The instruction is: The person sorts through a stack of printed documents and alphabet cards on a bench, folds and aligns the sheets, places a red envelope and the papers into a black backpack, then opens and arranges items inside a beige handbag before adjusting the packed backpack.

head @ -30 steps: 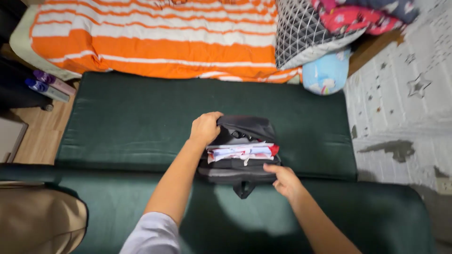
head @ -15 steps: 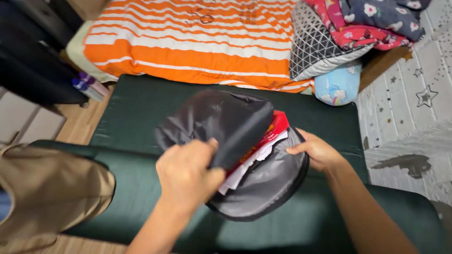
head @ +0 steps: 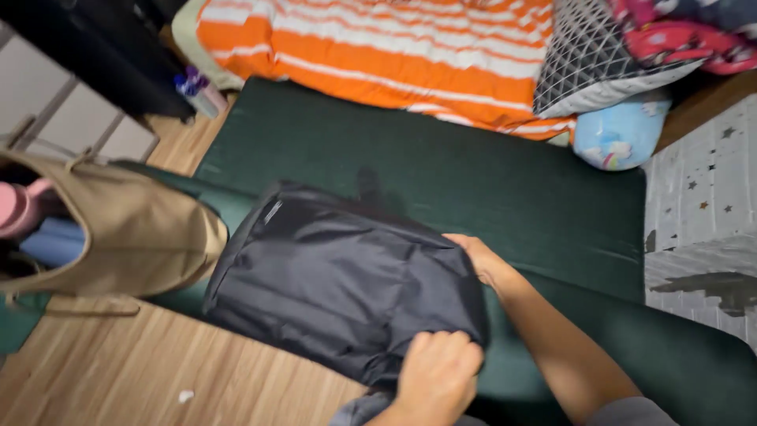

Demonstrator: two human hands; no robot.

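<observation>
Dark green cushioned mat (head: 505, 181) by wood floor; both hands clamp black fabric backpack (head: 339, 284): left hand (head: 438, 377) near edge, right hand (head: 481, 259) far side, steadying it.

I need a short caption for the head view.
Both hands, left and right, grip a black backpack over green cushions.

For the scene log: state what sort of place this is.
Probably a bedroom or living room at home: an orange striped blanket and pillows lie beyond a green cushion on a wood floor, where both hands grip a black backpack.
</observation>
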